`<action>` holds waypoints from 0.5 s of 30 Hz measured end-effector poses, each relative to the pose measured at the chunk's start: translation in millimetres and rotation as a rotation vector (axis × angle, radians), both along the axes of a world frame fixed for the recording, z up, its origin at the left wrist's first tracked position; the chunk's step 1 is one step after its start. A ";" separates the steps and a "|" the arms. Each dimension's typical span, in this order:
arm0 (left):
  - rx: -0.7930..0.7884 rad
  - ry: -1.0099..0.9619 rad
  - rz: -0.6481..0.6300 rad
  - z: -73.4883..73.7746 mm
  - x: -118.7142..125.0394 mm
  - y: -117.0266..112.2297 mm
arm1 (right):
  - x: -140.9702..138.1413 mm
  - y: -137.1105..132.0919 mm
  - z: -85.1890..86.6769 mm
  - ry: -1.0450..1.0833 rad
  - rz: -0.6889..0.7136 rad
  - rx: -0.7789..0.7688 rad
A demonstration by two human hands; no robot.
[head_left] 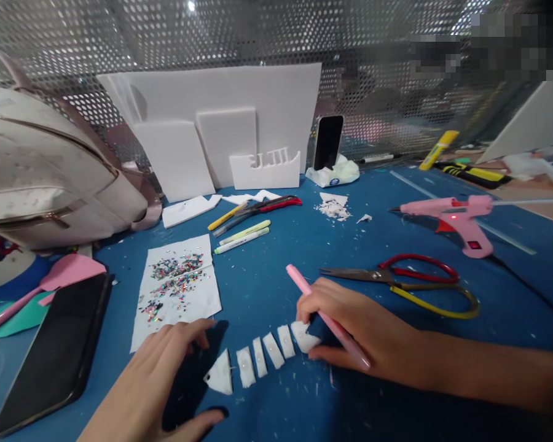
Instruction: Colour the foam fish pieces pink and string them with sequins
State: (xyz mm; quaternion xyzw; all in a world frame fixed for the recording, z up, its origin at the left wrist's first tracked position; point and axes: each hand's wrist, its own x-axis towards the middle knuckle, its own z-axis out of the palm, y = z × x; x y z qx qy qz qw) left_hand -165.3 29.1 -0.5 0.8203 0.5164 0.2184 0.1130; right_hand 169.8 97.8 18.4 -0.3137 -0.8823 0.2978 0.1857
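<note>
My right hand (350, 328) is closed round a pink pen (325, 318), and its fingertips touch the last small white foam piece (303, 336) of a curved row of several white foam pieces (260, 357) on the blue table (267, 276). My left hand (163, 380) rests open on the table just left of the row, fingers spread, near the triangular end piece (221, 373). It holds nothing.
A white paper with glitter (175, 285) lies beyond my left hand. Scissors (405, 279) and a pink glue gun (456, 221) lie to the right. Pens (244, 230), foam boards (225, 138), an upright phone (328, 142), a white bag (50, 166) and a dark tablet (58, 350) surround them.
</note>
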 end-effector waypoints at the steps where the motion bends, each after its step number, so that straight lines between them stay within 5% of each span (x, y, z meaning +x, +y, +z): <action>1: -0.026 0.001 -0.012 3.4 4.4 3.3 | 1.4 0.7 0.3 -0.009 -0.010 -0.009; 8: -0.059 -0.006 -0.070 17.1 24.2 22.6 | 9.5 10.6 4.4 -0.061 0.015 0.039; 15: -0.064 -0.045 -0.128 12.4 31.2 32.0 | 3.5 9.1 -3.4 -0.033 0.017 0.099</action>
